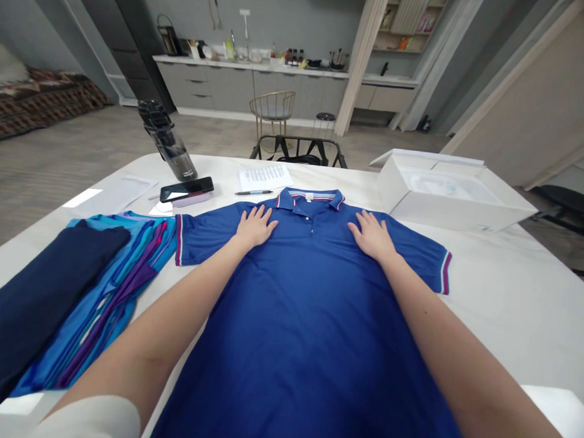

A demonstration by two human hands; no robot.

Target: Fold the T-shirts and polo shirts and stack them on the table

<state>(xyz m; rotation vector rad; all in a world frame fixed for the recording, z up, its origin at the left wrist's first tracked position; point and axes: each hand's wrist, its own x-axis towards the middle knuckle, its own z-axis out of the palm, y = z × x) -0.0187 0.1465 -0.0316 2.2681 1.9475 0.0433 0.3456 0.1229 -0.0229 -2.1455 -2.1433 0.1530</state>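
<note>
Seen from the head camera, a person is laying both palms on a blue polo shirt [306,336], which is lying flat and unfolded, sleeves spread, on a white table [501,305]. The left hand [255,227] and right hand [372,237] are resting open below the collar, grasping nothing, arms reaching forward. A stack of navy and teal garments [110,282] is sitting at left, an open white box [447,216] at right.
</note>
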